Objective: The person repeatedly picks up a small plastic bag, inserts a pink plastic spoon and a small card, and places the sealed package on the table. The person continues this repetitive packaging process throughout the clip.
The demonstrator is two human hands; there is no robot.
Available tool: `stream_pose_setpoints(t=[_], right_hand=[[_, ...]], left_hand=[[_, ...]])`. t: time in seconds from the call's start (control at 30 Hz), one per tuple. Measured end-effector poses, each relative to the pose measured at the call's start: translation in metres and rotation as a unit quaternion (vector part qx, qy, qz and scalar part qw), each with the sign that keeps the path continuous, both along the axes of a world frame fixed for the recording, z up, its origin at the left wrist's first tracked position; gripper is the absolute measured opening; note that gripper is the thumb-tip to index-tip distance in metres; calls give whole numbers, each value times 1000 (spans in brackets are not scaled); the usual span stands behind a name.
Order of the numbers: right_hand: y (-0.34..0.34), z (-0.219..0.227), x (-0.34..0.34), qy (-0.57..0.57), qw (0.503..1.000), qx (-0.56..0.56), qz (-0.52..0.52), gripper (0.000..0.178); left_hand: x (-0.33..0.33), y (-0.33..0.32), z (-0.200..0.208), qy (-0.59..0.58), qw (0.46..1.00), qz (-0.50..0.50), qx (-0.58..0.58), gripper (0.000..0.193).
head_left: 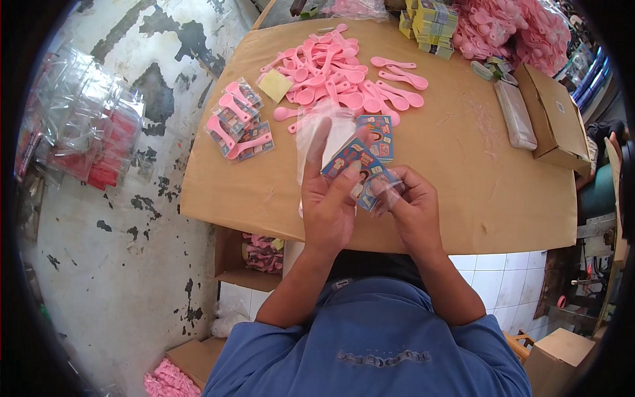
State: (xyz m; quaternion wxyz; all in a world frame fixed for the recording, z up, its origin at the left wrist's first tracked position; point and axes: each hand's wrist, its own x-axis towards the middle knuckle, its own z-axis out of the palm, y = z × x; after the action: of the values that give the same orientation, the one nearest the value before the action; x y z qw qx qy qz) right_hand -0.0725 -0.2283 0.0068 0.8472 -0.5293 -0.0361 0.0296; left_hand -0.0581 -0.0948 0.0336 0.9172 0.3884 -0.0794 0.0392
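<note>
Above the near part of the table, my left hand (327, 215) pinches a blue printed card (344, 159) under its thumb, with the index finger stretched out. My right hand (420, 205) grips a small clear plastic bag (391, 180) at the card's lower right end. The card's end appears to be inside the bag; the exact overlap is hard to see. Just beyond my hands lie a stack of similar cards (385, 147) and a pile of clear bags (305, 126). Farther off is a loose heap of pink measuring spoons (331, 76).
Several bagged cards with pink spoons (231, 106) lie at the left beside a yellow paper square (275, 86). At the back right are banded yellow bundles (433, 26), a bag of pink spoons (509, 30) and a cardboard box (549, 112). Plastic packets (86, 119) hang at the left wall.
</note>
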Motion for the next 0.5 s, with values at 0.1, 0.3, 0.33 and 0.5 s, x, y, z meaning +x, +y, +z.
stream_pose_setpoints(t=[0.1, 0.3, 0.33, 0.5], right_hand=[[5, -1, -8, 21, 1000, 2, 10, 21], [8, 11, -14, 48, 998, -23, 16, 19], [12, 9, -13, 48, 998, -24, 17, 19], [19, -9, -6, -38, 998, -15, -41, 22]], left_hand=[[5, 4, 2, -12, 996, -40, -82, 66], [5, 9, -13, -35, 985, -91, -144, 63], [5, 9, -13, -35, 983, -98, -152, 61], [1, 2, -9, -13, 990, -66, -123, 51]])
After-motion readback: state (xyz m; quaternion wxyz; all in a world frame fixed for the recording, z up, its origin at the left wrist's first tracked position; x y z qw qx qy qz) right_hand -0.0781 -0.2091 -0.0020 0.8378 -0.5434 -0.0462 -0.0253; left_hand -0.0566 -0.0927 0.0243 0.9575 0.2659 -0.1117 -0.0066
